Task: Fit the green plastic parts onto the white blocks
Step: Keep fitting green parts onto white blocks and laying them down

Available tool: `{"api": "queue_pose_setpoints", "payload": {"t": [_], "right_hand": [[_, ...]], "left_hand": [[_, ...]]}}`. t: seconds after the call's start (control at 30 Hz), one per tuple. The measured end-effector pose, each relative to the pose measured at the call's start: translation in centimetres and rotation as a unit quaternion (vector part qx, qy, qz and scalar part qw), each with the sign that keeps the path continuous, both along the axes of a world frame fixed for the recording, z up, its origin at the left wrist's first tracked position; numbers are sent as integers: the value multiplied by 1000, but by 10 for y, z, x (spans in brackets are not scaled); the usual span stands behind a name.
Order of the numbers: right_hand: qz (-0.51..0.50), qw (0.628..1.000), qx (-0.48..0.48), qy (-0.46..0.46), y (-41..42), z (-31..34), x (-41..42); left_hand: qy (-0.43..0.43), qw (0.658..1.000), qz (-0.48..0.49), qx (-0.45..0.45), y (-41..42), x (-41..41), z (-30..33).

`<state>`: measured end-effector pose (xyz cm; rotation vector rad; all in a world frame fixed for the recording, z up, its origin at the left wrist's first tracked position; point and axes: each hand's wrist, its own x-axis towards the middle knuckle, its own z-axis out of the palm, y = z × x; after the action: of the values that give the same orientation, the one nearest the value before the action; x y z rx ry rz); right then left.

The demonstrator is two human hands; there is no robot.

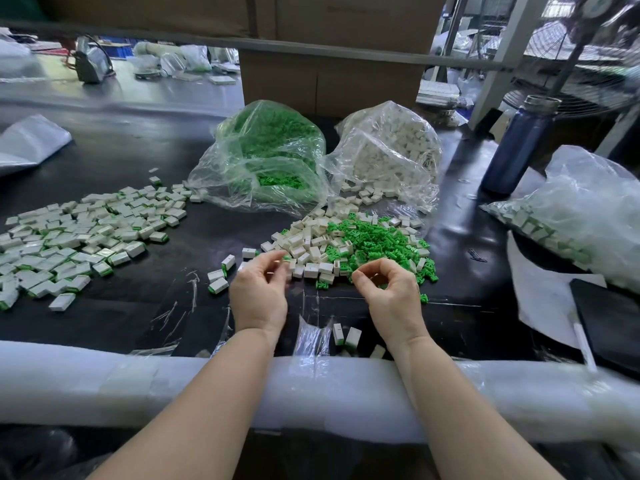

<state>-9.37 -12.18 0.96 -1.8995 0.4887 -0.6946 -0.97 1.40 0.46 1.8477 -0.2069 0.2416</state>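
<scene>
Hands at frame centre: left hand (258, 294) and right hand (389, 294) curl fingers at the mixed parts pile (349, 245); contents of either grasp cannot be determined.

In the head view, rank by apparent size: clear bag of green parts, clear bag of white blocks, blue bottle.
1-2. Clear bag of green parts and clear bag of white blocks: look alike.
3. Blue bottle.

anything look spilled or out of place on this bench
Mostly ordered heaps, but a few stray assembled blocks lie apart at the near edge between the wrists, beside crumpled clear plastic film. White blocks also spill from the open mouth of their bag onto the table.
</scene>
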Motion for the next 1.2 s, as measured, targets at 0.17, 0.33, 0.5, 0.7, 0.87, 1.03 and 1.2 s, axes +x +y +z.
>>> {"api": "queue_pose_setpoints", "payload": {"t": [0.17,0.33,0.5,0.7,0.87,1.03,1.2], "right_hand": [[-28,999,-15,16,-1,-1,2],[-58,997,-49,29,-2,-3,1],[-89,991,-82,60,-5,-4,3],[-118,985,-100,81,-6,-3,2],[-162,966,-131,151,-7,-6,3],[-151,953,-181,190,-5,-6,3],[-141,932,-238,235,-1,-5,3]], "left_hand": [[-19,993,113,11,5,6,1],[47,989,125,66,6,9,-2],[60,984,81,147,3,6,-1],[16,968,51,246,0,3,-3],[-116,964,-3,238,-5,-8,-2],[-168,914,-152,336,-12,-13,-6],[-150,884,-186,403,-15,-11,-12]]}}
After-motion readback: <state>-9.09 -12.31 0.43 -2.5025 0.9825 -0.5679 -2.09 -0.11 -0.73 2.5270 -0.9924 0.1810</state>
